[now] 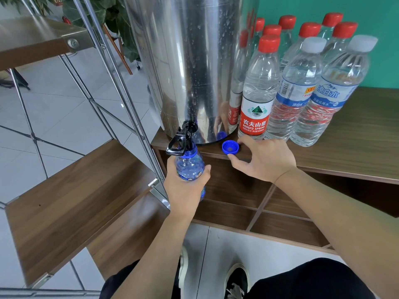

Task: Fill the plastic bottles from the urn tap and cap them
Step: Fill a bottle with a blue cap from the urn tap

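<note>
Left hand [186,186] grips a blue bottle [190,162] under the urn tap [181,140]; right hand [262,159], fingers loosely spread, reaches for the blue cap [230,147] (near the counter edge), which a nudge could knock off

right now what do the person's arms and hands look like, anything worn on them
Both arms are bare up to the frame edge: no sleeves show. The left hand and right hand have no gloves, and no rings, watch or bracelet can be seen on the fingers or wrists. Nails look short and unpainted. Lower down, dark trousers and black shoes with white laces show.
</note>
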Demonstrator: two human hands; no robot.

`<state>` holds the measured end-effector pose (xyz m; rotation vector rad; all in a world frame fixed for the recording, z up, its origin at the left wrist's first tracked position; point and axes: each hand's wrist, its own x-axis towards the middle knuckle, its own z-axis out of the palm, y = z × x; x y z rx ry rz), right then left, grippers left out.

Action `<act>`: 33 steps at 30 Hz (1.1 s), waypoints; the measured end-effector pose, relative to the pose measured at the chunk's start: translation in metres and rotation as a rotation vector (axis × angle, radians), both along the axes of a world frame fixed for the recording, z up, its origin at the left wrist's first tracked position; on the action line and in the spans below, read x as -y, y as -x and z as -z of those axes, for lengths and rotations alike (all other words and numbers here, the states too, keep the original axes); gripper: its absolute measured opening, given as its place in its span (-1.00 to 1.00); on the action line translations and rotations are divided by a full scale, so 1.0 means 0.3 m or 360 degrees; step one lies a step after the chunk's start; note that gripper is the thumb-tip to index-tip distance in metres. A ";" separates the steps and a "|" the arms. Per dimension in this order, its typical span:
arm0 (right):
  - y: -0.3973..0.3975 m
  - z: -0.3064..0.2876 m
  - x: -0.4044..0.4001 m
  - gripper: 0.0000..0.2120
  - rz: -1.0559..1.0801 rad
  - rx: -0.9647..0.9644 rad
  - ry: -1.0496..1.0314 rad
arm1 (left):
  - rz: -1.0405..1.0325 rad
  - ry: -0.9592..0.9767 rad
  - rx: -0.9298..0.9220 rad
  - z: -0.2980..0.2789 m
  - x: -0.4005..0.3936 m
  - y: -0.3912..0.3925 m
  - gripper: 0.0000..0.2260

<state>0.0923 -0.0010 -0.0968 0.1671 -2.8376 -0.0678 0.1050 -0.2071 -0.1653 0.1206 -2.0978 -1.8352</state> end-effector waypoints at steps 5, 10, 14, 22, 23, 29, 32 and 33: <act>-0.001 0.002 -0.003 -0.42 -0.0010 -0.0006 0.0002 | -0.0005 0.0003 -0.0010 0.002 0.001 -0.002 -0.42; 0.000 0.006 -0.008 -0.42 -0.0030 -0.0025 0.0009 | -0.0007 0.0002 -0.0014 0.005 -0.002 -0.001 -0.43; 0.002 0.009 -0.009 -0.41 -0.0044 -0.0040 0.0010 | -0.0006 0.0003 -0.0007 0.008 0.000 -0.001 -0.43; 0.001 0.007 -0.007 -0.41 -0.0041 -0.0059 0.0007 | -0.0002 0.0006 -0.0013 0.002 -0.002 0.000 -0.43; 0.001 0.007 -0.008 -0.41 -0.0043 -0.0054 0.0004 | -0.0002 0.0010 -0.0014 0.001 -0.001 -0.001 -0.43; 0.003 0.010 -0.005 -0.42 -0.0043 -0.0066 0.0014 | -0.0004 -0.0004 -0.0020 -0.002 0.000 -0.003 -0.42; 0.003 0.009 -0.007 -0.42 -0.0020 -0.0042 0.0007 | -0.0005 -0.0025 -0.0024 0.001 -0.002 -0.005 -0.43; 0.003 0.008 -0.008 -0.42 -0.0016 -0.0029 0.0007 | -0.0005 -0.0026 -0.0025 0.001 -0.003 -0.005 -0.43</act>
